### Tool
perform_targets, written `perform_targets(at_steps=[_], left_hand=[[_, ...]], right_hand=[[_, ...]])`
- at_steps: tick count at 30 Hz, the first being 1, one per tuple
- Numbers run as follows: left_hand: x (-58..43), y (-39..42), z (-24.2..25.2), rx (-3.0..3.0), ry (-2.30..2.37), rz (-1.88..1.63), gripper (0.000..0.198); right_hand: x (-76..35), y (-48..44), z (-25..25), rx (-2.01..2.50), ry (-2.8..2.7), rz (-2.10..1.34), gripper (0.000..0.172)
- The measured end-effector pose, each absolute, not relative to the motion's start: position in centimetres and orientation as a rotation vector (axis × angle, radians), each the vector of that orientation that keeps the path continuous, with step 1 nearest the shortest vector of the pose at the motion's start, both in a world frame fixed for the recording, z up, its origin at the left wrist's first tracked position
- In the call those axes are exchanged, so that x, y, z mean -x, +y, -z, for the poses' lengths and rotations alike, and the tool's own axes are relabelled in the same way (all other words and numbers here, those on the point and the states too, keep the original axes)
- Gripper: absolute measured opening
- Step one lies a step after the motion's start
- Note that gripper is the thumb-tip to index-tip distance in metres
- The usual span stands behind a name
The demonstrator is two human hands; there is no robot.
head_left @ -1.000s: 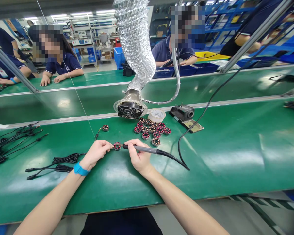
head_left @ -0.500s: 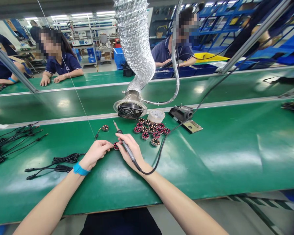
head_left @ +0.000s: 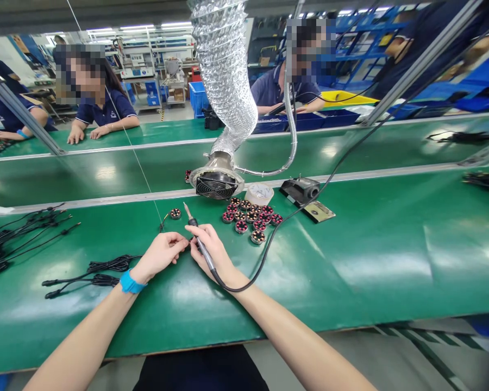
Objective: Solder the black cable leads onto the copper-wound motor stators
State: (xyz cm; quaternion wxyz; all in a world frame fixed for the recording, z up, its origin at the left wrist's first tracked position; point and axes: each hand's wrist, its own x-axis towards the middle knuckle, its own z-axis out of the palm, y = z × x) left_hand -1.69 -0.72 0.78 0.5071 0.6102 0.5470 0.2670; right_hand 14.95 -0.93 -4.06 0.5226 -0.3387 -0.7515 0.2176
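Note:
My right hand [head_left: 211,252] is closed around a soldering iron [head_left: 204,251], its tip pointing up and away from me. Opposite it, my left hand [head_left: 163,254] is closed in a pinch. Between the fingertips of both hands sits a small wound motor stator [head_left: 190,242], almost wholly hidden. Whether the left fingers grip its edge or a wire on it, I cannot tell. Just beyond lies another stator [head_left: 175,213] with a thin yellow and black lead. A thin pale wire [head_left: 140,168] hangs down from above toward my left hand.
Several stators [head_left: 251,216] are grouped right of my hands, by a tape roll [head_left: 259,194]. A fan hood [head_left: 217,184] on a silver duct hangs over the bench. An iron stand [head_left: 301,190] stands further right. Black cables [head_left: 106,264] lie left. Co-workers sit across.
My right hand and the soldering iron have shifted slightly left, and the stator between my fingers is now more covered. A small reddish round item now shows left of the fan hood.

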Motion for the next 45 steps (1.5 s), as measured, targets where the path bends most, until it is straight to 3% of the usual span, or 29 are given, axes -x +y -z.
perform_targets(at_steps=[15,25,45], left_hand=[[1.4,-0.8,-0.7,-1.358,1.297,-0.682,0.035],[1.5,-1.0,-1.2,-1.402,1.379,-0.635,0.033],[1.2,-1.3,-1.3,-1.395,1.381,-0.597,0.032]], right_hand=[[-15.3,-1.8,3.9,0.817,-1.782,-0.523,0.052],[-18.0,-6.7,1.3,1.127,-1.49,-0.52,0.019],[-17.6,-7.8,2.1,1.087,-1.604,-0.357,0.017]])
